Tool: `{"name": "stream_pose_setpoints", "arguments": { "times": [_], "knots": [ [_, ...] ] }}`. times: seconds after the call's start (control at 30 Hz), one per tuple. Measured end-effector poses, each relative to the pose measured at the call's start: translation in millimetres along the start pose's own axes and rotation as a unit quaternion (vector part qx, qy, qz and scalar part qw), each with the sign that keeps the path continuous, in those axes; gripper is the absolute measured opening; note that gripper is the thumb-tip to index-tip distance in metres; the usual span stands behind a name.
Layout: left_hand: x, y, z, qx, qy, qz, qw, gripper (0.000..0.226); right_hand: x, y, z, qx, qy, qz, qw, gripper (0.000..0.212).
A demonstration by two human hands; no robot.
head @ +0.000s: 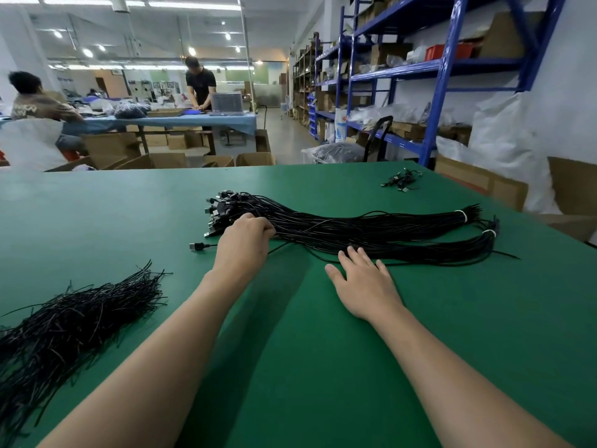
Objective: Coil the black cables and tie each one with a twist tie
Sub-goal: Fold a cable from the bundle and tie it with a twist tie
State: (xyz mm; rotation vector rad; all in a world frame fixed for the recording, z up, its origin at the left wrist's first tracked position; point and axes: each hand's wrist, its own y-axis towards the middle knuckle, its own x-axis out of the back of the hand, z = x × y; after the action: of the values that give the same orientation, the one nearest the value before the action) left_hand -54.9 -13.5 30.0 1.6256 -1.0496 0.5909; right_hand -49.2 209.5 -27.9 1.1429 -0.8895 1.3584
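Note:
A long bundle of black cables lies across the middle of the green table, its plug ends at the left and its right ends bound with white ties. My left hand reaches into the bundle near the plugs, fingers curled around some cables. One cable's USB plug lies loose just left of that hand. My right hand lies flat on the table, its straight fingertips touching the bundle's near edge. A heap of black twist ties sits at the near left.
A small coiled black cable lies at the table's far right. Cardboard boxes and white bags stand off the right edge, blue shelving behind them. Two people work at a far table on the left.

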Motion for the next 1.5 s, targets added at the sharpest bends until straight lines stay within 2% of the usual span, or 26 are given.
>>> {"name": "stream_pose_setpoints", "arguments": {
  "times": [0.1, 0.2, 0.3, 0.43, 0.57, 0.63, 0.7, 0.77, 0.87, 1.03, 1.1, 1.2, 1.3, 1.37, 1.43, 1.5],
  "knots": [
    [21, -8, -2, -0.006, 0.014, 0.066, 0.998, 0.026, 1, 0, 1, 0.0, 0.001, 0.003, 1.0, 0.068],
    [41, -33, -6, 0.015, -0.023, 0.089, 0.996, 0.027, 3, -2, 2, 0.0, 0.008, 0.003, 1.0, 0.065],
    [49, -65, -9, 0.033, -0.052, 0.101, 0.993, 0.029, 6, -4, 1, 0.004, 0.05, -0.017, 0.999, 0.052],
    [55, -101, -3, 0.082, -0.126, 0.069, 0.986, 0.03, 16, -9, -4, -0.043, 0.156, -0.085, 0.983, 0.032],
    [59, -132, -3, 0.077, -0.106, 0.048, 0.99, 0.029, 22, -11, -6, -0.117, 0.144, -0.136, 0.973, 0.048],
    [61, -142, -1, 0.071, -0.078, 0.021, 0.994, 0.027, 24, -12, -7, -0.165, 0.144, -0.13, 0.967, 0.055],
    [63, -147, 7, 0.084, -0.07, -0.014, 0.994, 0.025, 23, -13, -10, -0.179, 0.147, -0.125, 0.965, 0.055],
    [65, -151, 16, 0.086, -0.059, -0.02, 0.994, 0.024, 22, -11, -11, -0.166, 0.14, -0.121, 0.969, 0.051],
    [61, -155, 14, 0.019, -0.016, 0.032, 0.999, 0.02, 19, -8, -10, -0.127, 0.124, -0.099, 0.979, 0.048],
    [46, -155, -15, -0.061, 0.011, 0.097, 0.993, 0.051, 16, -8, -2, -0.007, 0.153, -0.093, 0.984, 0.052],
    [44, -157, -19, -0.074, 0.009, 0.117, 0.99, 0.053, 17, -10, 5, 0.059, 0.185, -0.105, 0.975, 0.051],
    [43, -161, -21, -0.077, 0.0, 0.128, 0.989, 0.046, 20, -18, 21, 0.189, 0.24, -0.136, 0.942, 0.048],
    [43, -159, -20, -0.068, -0.031, 0.099, 0.992, 0.032, 16, -22, 34, 0.276, 0.207, -0.179, 0.921, 0.045],
    [42, -158, -18, -0.036, -0.107, 0.064, 0.992, 0.028, 16, -21, 30, 0.24, 0.175, -0.221, 0.929, 0.05],
    [44, -153, -15, 0.023, -0.209, 0.032, 0.977, 0.026, 19, -20, 19, 0.164, 0.146, -0.305, 0.927, 0.052],
    [48, -146, -13, 0.088, -0.309, 0.009, 0.947, 0.03, 23, -28, 14, 0.091, 0.188, -0.369, 0.905, 0.037]
  ]
}}
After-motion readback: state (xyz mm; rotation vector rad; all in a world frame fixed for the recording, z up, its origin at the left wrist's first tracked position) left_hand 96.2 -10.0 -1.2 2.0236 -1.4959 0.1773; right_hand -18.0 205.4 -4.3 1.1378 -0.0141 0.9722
